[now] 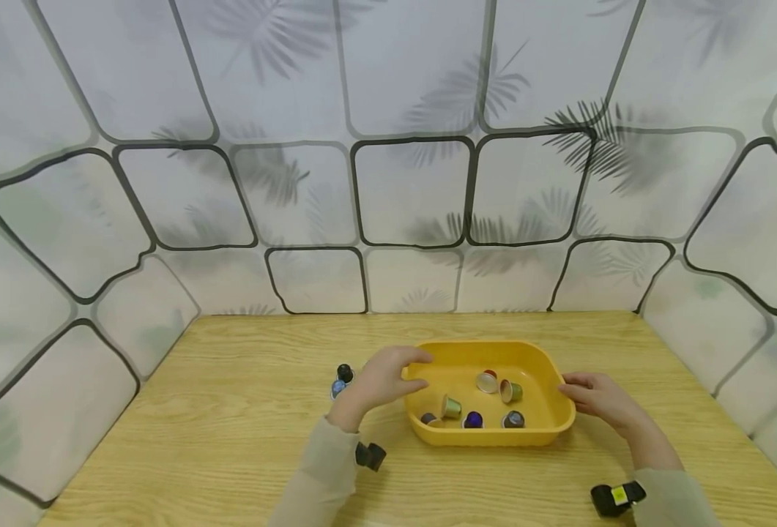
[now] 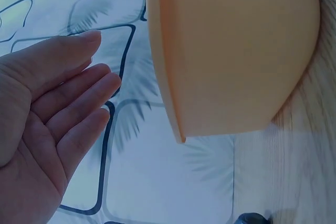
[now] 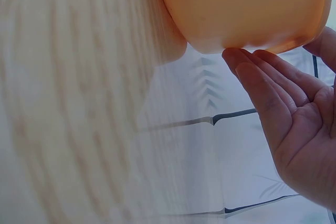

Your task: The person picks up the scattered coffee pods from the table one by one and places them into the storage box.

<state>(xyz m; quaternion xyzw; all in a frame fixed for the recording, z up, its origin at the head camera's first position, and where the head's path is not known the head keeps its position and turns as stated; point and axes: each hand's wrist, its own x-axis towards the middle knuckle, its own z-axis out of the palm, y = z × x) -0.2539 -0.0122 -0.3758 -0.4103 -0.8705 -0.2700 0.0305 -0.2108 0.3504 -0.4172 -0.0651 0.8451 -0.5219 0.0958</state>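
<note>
A yellow plastic tray (image 1: 487,437) stands on the table with several coffee capsules inside, among them a purple one (image 1: 473,420), a grey one (image 1: 514,419) and a green one (image 1: 451,407). Over its left end is my left hand (image 1: 383,380), fingers and thumb spread apart and holding nothing; the left wrist view shows it apart from the tray wall. My right hand (image 1: 602,399) holds the tray's right end, thumb at the rim and fingertips against the outer wall. Left of my left hand lie a black capsule (image 1: 345,372) and a blue capsule (image 1: 338,388).
The wooden tabletop (image 1: 250,410) extends around the tray. Behind it and along both sides hangs a patterned white cloth (image 1: 414,190) with dark outlines and leaf prints. A black wrist camera (image 1: 370,456) sits on the left wrist, another (image 1: 615,498) on the right.
</note>
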